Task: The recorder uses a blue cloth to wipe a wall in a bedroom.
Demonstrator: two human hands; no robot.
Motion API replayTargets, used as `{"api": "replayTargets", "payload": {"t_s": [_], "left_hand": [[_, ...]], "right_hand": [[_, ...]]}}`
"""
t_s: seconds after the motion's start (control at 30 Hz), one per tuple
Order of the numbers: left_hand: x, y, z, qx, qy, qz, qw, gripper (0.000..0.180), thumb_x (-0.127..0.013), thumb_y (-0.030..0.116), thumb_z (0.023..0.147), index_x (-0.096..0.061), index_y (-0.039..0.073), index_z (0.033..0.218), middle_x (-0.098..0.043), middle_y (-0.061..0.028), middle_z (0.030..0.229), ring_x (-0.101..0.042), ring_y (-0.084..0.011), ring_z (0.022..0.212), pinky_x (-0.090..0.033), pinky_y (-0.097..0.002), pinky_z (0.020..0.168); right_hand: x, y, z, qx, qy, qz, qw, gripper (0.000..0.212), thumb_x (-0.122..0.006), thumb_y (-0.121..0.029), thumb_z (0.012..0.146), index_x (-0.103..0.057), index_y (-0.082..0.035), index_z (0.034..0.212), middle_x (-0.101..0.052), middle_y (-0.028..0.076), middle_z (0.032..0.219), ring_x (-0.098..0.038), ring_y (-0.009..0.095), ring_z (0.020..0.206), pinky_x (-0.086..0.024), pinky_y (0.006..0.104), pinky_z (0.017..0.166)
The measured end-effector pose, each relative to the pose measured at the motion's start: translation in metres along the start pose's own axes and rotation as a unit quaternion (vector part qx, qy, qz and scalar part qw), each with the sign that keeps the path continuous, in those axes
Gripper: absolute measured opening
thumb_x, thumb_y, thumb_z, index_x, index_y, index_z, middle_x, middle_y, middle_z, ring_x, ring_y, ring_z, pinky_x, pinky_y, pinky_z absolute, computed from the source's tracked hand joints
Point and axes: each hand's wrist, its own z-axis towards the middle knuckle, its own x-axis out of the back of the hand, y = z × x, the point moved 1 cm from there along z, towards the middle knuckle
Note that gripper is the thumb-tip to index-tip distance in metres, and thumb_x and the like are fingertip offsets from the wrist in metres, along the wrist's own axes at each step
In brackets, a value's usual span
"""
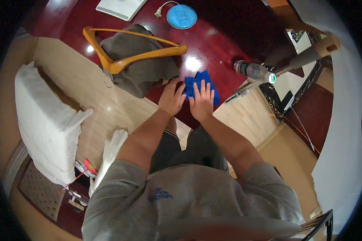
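your left hand [171, 97] and right hand [201, 100] press flat, fingers spread, gripping nothing, on the part-folded blue cloth [201, 86] at the tabletop's [217, 44] near edge; folding looks unfinished.

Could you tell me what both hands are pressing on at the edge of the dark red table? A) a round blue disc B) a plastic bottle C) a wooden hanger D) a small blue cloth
D: the left hand and right hand lie flat on the small blue cloth on the table.
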Motion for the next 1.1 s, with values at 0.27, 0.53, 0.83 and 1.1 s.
{"api": "replayTargets", "payload": {"t_s": [0.27, 0.53, 0.83, 1.1], "left_hand": [[0.041, 0.006, -0.026, -0.017, -0.046, -0.104, 0.993, 0.051, -0.058, 0.023, 0.090, -0.044, 0.003, 0.134, -0.033, -0.0256, 0.144, -0.034, -0.0467, 0.130, -0.031, -0.0496, 0.109], [0.027, 0.004, -0.027, -0.035, -0.053, -0.027, 0.998, 0.041, -0.054, 0.020, 0.092, -0.049, -0.006, 0.124, -0.039, -0.0271, 0.141, -0.035, -0.0436, 0.131, -0.031, -0.0474, 0.109], [0.046, 0.015, -0.076, -0.155, -0.172, 0.076, 0.970, 0.064, -0.062, 0.012, 0.082, -0.035, -0.009, 0.137, -0.029, -0.0280, 0.147, -0.028, -0.0445, 0.135, -0.023, -0.0470, 0.114], [0.025, 0.002, -0.182, 0.026, -0.399, 0.344, 0.850, 0.057, -0.063, 0.031, 0.079, -0.052, -0.005, 0.121, -0.049, -0.0284, 0.129, -0.047, -0.0426, 0.119, -0.037, -0.0452, 0.103]], "right_hand": [[-0.020, -0.059, -0.071, -0.034, -0.020, 0.032, 0.999, 0.059, -0.060, -0.027, 0.085, -0.043, -0.011, 0.140, -0.028, 0.023, 0.150, -0.026, 0.043, 0.138, -0.021, 0.0579, 0.110], [-0.020, -0.065, -0.108, -0.015, -0.026, 0.038, 0.999, 0.049, -0.054, -0.021, 0.086, -0.051, -0.006, 0.133, -0.037, 0.012, 0.147, -0.033, 0.031, 0.137, -0.032, 0.0449, 0.109], [-0.057, -0.014, -0.266, -0.255, 0.048, 0.161, 0.952, 0.035, -0.054, -0.016, 0.083, -0.059, -0.001, 0.114, -0.046, 0.014, 0.139, -0.049, 0.031, 0.120, -0.048, 0.0408, 0.092], [-0.103, 0.011, -0.602, -0.507, 0.076, 0.232, 0.827, 0.040, -0.053, -0.021, 0.087, -0.053, -0.003, 0.123, -0.042, 0.013, 0.141, -0.056, 0.034, 0.112, -0.049, 0.0434, 0.091]]}}
